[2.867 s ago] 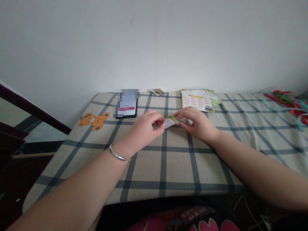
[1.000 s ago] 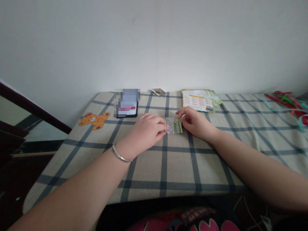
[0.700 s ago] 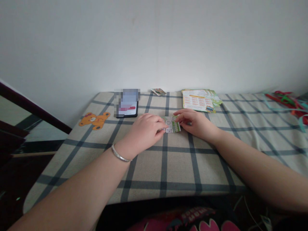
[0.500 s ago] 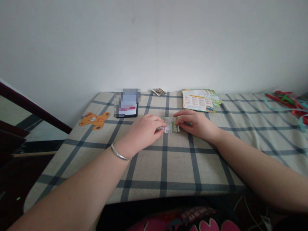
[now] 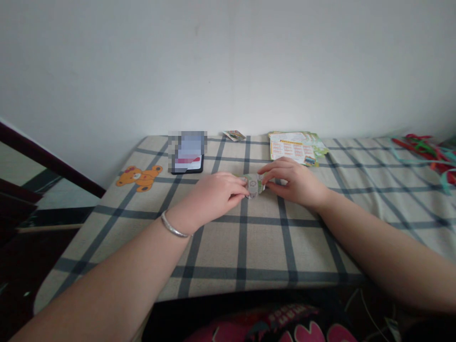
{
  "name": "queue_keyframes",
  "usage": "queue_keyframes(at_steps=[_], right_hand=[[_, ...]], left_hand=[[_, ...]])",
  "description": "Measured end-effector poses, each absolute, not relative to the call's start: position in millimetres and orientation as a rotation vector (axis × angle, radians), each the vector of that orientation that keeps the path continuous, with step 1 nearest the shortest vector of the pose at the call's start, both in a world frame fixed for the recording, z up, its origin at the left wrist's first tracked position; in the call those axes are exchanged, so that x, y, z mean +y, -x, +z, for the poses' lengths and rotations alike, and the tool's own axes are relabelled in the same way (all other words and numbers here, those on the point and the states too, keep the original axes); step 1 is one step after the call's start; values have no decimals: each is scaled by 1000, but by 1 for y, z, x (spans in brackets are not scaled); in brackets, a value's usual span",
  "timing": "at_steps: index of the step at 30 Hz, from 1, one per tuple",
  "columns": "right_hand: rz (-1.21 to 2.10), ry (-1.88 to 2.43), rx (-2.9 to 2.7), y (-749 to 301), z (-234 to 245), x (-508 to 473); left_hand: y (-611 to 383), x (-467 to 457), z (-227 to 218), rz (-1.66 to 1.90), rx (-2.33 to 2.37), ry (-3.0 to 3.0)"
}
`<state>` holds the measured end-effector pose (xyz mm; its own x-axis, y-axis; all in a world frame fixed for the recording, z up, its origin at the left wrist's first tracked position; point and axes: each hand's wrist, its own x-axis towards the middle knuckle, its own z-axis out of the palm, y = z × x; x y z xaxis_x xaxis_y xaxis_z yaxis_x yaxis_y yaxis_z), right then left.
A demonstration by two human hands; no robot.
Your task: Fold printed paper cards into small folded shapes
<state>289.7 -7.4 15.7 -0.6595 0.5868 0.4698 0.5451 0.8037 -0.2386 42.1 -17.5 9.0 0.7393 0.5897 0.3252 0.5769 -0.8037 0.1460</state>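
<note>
A small printed piece of paper (image 5: 253, 185), white and green, is between my two hands just above or on the checked tablecloth. My left hand (image 5: 223, 192), with a silver bangle at the wrist, pinches its left end between thumb and fingers. At the right end, my right hand (image 5: 290, 183) grips it with thumb and fingertips. The paper looks bent or curled in the middle. My fingers cover both of its ends.
A phone (image 5: 188, 159) with a lit screen lies at the back left, near a bear-shaped sticker (image 5: 139, 178). Against the wall are a folded paper piece (image 5: 234, 136) and a stack of printed sheets (image 5: 292, 147). Coloured ribbons (image 5: 423, 147) lie at the far right.
The paper was lying flatter and now bends between my fingers. My right hand has closed further on its right end and risen slightly; my left hand has shifted a little to the right.
</note>
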Motion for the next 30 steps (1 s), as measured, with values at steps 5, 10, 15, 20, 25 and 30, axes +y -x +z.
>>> queue_keyframes(at_steps=[5,10,15,20,25,30], right_hand=[[150,802,-2522,-293,19,-6],[262,743,-2543,-296,23,-6],[281,779,-2586,-298,26,-6],[333,780,-2628,-297,22,-5],[287,959,-2553,-289,16,-8],[281,1115,-2481,-281,15,-13]], left_hand=[[-42,-18,9,531,901,-2930],[-43,-20,11,486,842,-2917],[-43,-22,13,462,768,-2915],[-44,-22,13,443,791,-2921],[-45,-24,14,426,832,-2938],[-47,-29,17,405,845,-2972]])
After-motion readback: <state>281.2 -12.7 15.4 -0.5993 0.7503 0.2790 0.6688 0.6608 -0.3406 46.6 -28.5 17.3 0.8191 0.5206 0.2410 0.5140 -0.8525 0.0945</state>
